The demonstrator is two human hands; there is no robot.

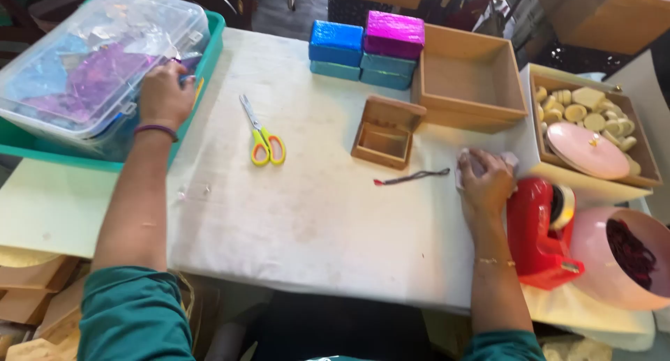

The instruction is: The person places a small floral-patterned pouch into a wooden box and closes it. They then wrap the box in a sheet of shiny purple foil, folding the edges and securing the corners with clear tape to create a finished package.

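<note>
At the upper left of the frame, the left hand (164,92) rests with fingers curled on the edge of a clear plastic lidded box (91,61) of shiny foil sheets, which sits in a green tray (209,43). At centre right, the right hand (485,179) lies palm-down, loosely closed over a small white wrapped piece (469,162) on the white table (314,214). Yellow-handled scissors (262,134) lie between the hands, near a small open wooden box (386,131).

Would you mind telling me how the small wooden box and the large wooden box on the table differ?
The small box is far smaller than the large box. The small box has a hinged lid standing open; the large box shows no lid. The small box sits mid-table near the cord; the large box sits beside the foil-wrapped blocks. Both are plain light wood, open and empty.
</note>
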